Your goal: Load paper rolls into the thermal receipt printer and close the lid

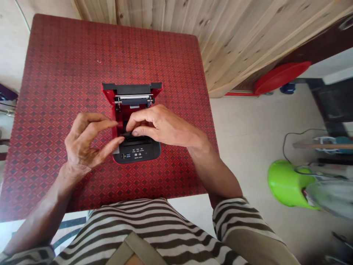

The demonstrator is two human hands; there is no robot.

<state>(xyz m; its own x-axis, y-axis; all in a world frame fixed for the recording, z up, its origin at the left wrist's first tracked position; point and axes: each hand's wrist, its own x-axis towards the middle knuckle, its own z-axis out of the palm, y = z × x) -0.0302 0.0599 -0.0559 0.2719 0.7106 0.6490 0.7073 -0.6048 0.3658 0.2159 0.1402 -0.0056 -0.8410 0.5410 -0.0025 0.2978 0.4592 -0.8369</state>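
A small red and black label printer (146, 151) sits on the table with its lid (132, 89) raised, showing a dark roller (134, 101) under the lid. My right hand (162, 127) reaches over its open compartment, thumb and fingers pinched near a dark piece that they mostly cover. At the left side of the printer is my left hand (85, 141), thumb and fingers apart. Its thumb tip lies close to the dark piece; whether it touches cannot be made out. Buttons and a small display (125, 156) show on the front panel.
The printer stands on a table (68, 59) with a red patterned cover, against a wooden plank wall (171, 16). To the right on the floor are a bright green bin or stool (286, 184), a cable and a red round object (281, 78).
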